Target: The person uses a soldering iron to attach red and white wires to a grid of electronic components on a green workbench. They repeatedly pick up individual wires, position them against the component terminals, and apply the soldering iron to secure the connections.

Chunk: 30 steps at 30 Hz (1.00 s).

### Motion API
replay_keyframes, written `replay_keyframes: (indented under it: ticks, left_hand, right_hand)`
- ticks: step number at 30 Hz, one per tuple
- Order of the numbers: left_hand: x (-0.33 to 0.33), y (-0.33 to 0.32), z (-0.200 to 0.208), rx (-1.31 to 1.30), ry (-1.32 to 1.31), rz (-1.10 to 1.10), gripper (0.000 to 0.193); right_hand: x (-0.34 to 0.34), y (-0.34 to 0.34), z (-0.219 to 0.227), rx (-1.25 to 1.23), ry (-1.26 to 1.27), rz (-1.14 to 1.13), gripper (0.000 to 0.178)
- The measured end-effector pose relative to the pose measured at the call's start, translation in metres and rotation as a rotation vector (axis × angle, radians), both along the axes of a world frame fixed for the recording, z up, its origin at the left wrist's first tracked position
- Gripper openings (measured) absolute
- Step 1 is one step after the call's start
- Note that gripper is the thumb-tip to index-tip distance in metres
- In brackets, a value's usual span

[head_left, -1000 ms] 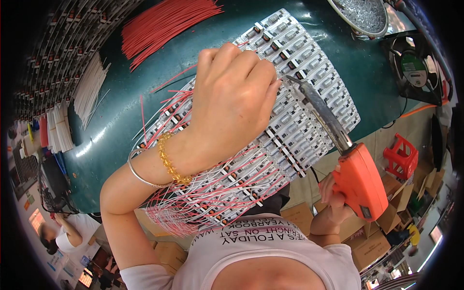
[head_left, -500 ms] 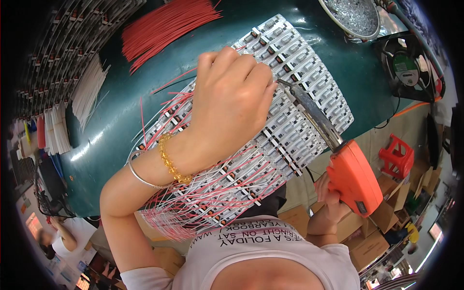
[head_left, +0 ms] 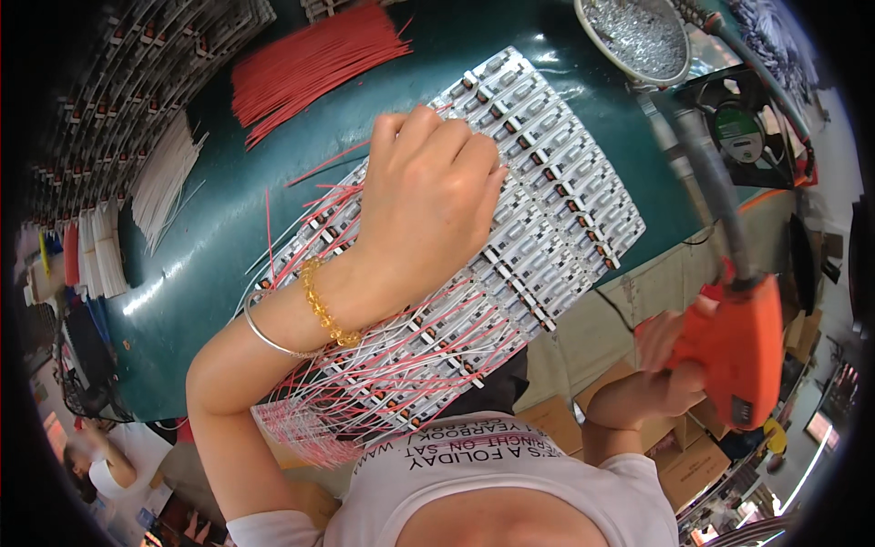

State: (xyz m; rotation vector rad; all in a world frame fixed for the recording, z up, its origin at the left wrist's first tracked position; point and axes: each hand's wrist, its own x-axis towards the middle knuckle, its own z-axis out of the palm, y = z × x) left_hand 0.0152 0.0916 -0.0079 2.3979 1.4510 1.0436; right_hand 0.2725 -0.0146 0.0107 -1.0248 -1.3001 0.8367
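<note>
My left hand, with a yellow bead bracelet and a silver bangle on its arm, is closed over a panel of small circuit boards. Its fingertips press down near the panel's middle, and what they pinch is hidden. A thin red wire runs in under the hand from the left. Off the panel's right side, my right hand grips an orange-handled soldering gun. The gun's shaft points away from me and is smeared by motion. Many red and white wires trail from the panel's near left part.
Bundles of red wires and white wires lie on the green tabletop. A round bowl of silvery bits and a black fan stand far right. More board panels fill the far left. Cardboard boxes lie lower right.
The soldering gun has swung right, with its tip away from my left fingertips and off the panel. The panel has shifted slightly left and nearer. My left hand remains closed over it.
</note>
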Motion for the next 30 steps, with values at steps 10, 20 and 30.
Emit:
replay_keyframes:
  ticks: [10,20,30]
  left_hand:
    - [-0.002,0.003,-0.001,0.01,-0.03,-0.027,0.011]
    - [-0.003,-0.002,-0.002,0.009,0.033,-0.012,0.013]
    - [0.001,0.0,-0.004,0.015,0.007,-0.03,0.013]
  right_hand:
    - [-0.002,0.065,0.008,0.033,0.003,-0.167,0.051]
    - [-0.016,-0.033,-0.032,-0.277,0.039,-0.012,0.07]
    - [0.007,-0.058,-0.058,-0.429,0.171,-0.041,0.06]
